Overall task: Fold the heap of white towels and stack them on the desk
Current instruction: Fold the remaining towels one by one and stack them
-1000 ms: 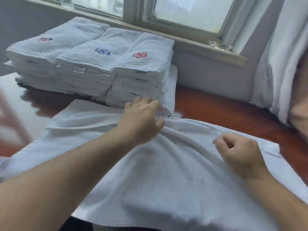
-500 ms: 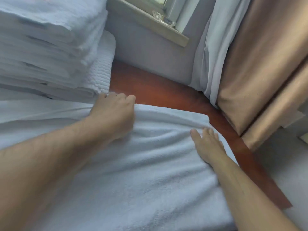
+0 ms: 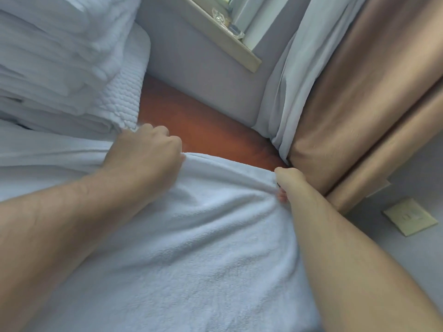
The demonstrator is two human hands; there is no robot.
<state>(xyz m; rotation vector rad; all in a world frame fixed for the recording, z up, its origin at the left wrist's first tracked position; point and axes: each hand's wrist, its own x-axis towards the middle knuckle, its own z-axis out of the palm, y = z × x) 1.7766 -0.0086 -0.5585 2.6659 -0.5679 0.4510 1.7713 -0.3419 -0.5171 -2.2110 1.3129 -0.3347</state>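
A white terry towel (image 3: 191, 248) is spread over the lower centre of the frame, on a reddish-brown wooden desk (image 3: 191, 121). Its far hem is gripped at mid-frame by the left hand (image 3: 146, 154), whose fingers are curled over the edge. The hem's right end is pinched by the right hand (image 3: 287, 183), whose fingers are largely hidden behind the wrist. Between the two hands the cloth is gathered into soft creases.

A stack of folded white towels (image 3: 60, 68) fills the upper left, just beside the left hand's knuckles. A pale sheer curtain (image 3: 287, 80) and a tan curtain (image 3: 359, 92) hang at the right, close to the right hand.

The hem runs left to right, dipping rightward. The towel's long axis cannot be told, as its ends are cut off.
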